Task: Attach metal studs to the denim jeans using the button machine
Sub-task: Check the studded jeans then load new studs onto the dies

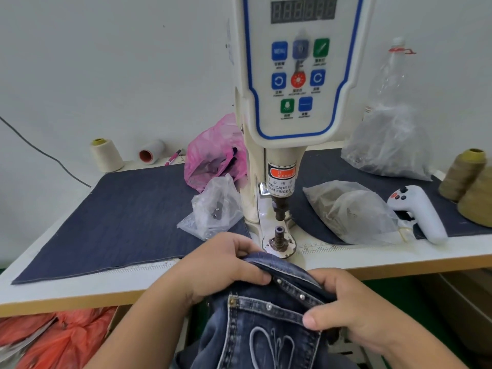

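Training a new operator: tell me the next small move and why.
Probably slide the jeans forward onto the lower die. Left hand and right hand grip the studded pocket edge, which sits short of the die, not under the punch.

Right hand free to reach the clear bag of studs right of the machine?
Probably not yet: the right hand grips the jeans. The path to the clear bag looks open.

We see bright, even light with soft shadows; the wide lens bows the desk [80, 294] edges, and the control panel [300, 67] lettering blurs.
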Tool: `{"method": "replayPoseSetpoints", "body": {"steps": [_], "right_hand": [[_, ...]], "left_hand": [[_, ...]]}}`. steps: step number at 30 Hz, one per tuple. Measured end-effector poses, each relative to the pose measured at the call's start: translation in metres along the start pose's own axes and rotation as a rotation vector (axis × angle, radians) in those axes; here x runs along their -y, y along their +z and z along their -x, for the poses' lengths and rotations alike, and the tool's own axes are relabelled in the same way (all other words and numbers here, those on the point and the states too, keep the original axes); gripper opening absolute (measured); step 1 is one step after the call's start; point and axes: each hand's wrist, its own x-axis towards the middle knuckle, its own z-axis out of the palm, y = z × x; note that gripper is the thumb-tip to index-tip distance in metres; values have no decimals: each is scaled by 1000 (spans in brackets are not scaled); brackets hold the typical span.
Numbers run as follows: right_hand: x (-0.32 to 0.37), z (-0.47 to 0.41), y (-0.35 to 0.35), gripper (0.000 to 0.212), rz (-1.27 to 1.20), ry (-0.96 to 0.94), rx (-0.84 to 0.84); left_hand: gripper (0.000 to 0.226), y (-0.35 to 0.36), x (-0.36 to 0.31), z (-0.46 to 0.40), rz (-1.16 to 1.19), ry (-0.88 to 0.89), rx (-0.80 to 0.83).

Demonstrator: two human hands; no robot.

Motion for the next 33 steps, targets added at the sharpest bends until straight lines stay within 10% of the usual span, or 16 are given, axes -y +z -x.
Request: {"method": "replayPoseSetpoints", "body": {"steps": [13,19,25,33], "right_hand": [[22,-15,-17,45,-245,-20,-253],[38,-43,-25,39,-10,-19,-412],[39,-55,-25,38,42,-91,-461],[42,-68,-31,33,-13,-118,-458]], "left_hand": [[31,-17,0,-23,165,-94,127],[100,-27,-1,-27,224,-92,288],[36,-26,-1,-27,32,-73,270],[43,-29,11,-54,251,-86,150]]}}
